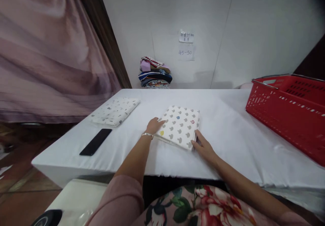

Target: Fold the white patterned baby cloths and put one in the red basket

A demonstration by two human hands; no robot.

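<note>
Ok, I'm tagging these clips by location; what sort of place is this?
Likely a fabric sorting or folding workspace: a white cloth-covered table, a pile of folded multicoloured textiles and a large red plastic basket.

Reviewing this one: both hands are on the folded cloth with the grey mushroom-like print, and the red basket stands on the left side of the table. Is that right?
Not quite: in the head view the red basket stands on the right side of the table. Both hands are indeed on the folded cloth with the grey mushroom-like print.
</note>
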